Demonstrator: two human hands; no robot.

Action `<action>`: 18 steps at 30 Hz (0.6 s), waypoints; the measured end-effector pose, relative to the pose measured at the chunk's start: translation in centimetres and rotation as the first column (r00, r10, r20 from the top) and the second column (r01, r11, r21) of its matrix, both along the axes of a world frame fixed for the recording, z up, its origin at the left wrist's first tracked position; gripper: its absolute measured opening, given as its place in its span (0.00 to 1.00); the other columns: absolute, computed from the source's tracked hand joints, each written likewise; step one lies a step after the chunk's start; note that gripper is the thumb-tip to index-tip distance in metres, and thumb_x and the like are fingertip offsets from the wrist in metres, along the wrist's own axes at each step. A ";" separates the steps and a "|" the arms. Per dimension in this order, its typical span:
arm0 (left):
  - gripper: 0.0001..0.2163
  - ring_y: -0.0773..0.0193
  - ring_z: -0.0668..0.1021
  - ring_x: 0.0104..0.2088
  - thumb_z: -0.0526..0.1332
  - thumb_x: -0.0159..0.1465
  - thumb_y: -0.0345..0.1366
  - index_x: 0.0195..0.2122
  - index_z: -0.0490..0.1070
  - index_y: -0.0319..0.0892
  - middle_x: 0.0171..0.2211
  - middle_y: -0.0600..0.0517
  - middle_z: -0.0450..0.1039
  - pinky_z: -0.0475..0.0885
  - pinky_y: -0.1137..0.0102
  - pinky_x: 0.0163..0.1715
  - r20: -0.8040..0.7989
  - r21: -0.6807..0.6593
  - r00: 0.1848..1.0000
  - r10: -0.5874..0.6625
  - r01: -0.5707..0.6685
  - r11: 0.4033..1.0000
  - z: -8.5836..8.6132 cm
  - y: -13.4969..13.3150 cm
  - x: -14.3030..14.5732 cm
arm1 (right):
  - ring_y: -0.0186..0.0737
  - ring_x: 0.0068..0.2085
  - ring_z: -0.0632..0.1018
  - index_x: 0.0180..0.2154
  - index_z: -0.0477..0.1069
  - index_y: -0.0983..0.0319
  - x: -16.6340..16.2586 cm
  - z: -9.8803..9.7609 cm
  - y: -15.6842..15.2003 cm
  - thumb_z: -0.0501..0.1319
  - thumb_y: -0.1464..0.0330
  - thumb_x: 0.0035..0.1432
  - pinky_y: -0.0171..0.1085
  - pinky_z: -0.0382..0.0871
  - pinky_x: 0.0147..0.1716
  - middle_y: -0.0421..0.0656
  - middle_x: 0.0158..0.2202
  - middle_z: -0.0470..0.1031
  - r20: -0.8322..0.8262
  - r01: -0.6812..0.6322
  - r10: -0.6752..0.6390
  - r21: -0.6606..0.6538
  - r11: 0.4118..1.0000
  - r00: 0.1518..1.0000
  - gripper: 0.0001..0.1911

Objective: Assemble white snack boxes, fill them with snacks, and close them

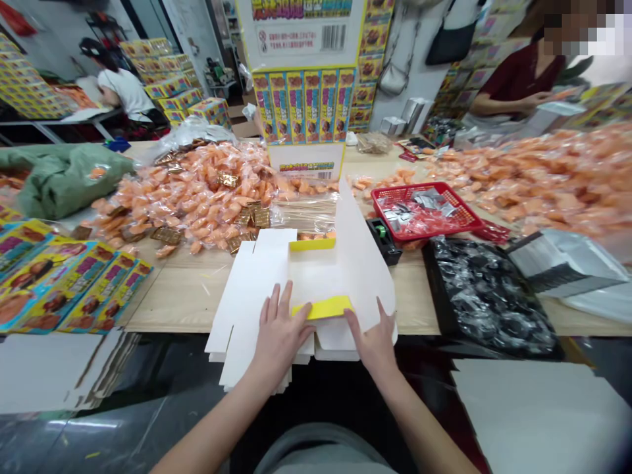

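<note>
A flat white cardboard box blank point(316, 276) with yellow flaps lies on a stack of similar blanks at the table's near edge. My left hand point(279, 332) rests flat on it, fingers stretched out, touching the left end of the near yellow flap point(323, 307). My right hand point(376, 339) presses on the blank just right of that flap, fingers partly spread, thumb towards the flap. A second yellow flap point(312, 244) stands at the blank's far side.
Heaps of orange wrapped sweets point(197, 191) cover the table's middle and right. A red basket point(424, 210), a black tray of dark packets point(488, 296), printed flat boxes point(64, 283) at left, an upright display carton point(303, 85). Other people work at back left and right.
</note>
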State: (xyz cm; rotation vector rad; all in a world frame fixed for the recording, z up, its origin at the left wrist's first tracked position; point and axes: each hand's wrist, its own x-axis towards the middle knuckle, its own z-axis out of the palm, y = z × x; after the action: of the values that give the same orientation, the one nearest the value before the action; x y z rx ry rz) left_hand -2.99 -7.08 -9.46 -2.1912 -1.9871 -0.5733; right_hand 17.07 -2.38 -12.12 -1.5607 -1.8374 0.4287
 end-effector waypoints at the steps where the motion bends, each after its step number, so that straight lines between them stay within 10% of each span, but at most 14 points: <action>1: 0.10 0.40 0.62 0.64 0.62 0.64 0.37 0.47 0.73 0.46 0.63 0.40 0.60 0.60 0.44 0.60 -0.054 0.020 0.998 -0.043 0.044 0.999 0.3 0.0 -0.5 | 0.53 0.43 0.74 0.37 0.71 0.63 0.8 1.2 -0.8 0.56 0.52 0.62 0.50 0.69 0.42 0.51 0.38 0.74 0.087 -0.095 0.101 -0.077 0.993 0.991 0.20; 6: 0.08 0.62 0.78 0.37 0.56 0.63 0.24 0.30 0.72 0.41 0.30 0.52 0.74 0.50 0.53 0.66 -0.152 -0.283 0.924 -0.351 0.300 0.911 1.8 2.5 -1.6 | 0.40 0.34 0.74 0.31 0.70 0.61 -1.2 6.2 -3.6 0.53 0.72 0.64 0.37 0.67 0.34 0.43 0.30 0.73 0.210 -0.546 0.580 -0.199 0.814 0.787 0.10; 11: 0.07 0.56 0.80 0.37 0.63 0.59 0.36 0.32 0.77 0.38 0.31 0.45 0.79 0.55 0.52 0.63 -0.066 -0.580 0.930 -0.362 0.260 0.772 3.3 5.3 -1.3 | 0.52 0.40 0.76 0.35 0.73 0.65 -7.2 6.3 0.6 0.55 0.78 0.56 0.43 0.66 0.36 0.51 0.35 0.76 0.599 -0.336 0.473 -0.333 0.881 0.646 0.09; 18: 0.10 0.52 0.81 0.32 0.65 0.57 0.39 0.28 0.78 0.35 0.28 0.40 0.79 0.63 0.51 0.55 -0.033 -0.737 0.915 -0.401 0.249 0.628 4.2 6.0 0.1 | 0.52 0.40 0.78 0.34 0.76 0.65 -6.7 6.8 1.2 0.58 0.72 0.54 0.50 0.65 0.47 0.51 0.35 0.79 0.518 -0.367 0.617 -0.508 0.779 0.593 0.09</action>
State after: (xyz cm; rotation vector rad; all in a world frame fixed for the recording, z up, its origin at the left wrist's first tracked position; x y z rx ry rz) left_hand -2.88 -1.11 -5.31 -2.9364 -1.9013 0.5266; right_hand 10.34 -1.14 -5.36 -1.4970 -2.9531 0.5151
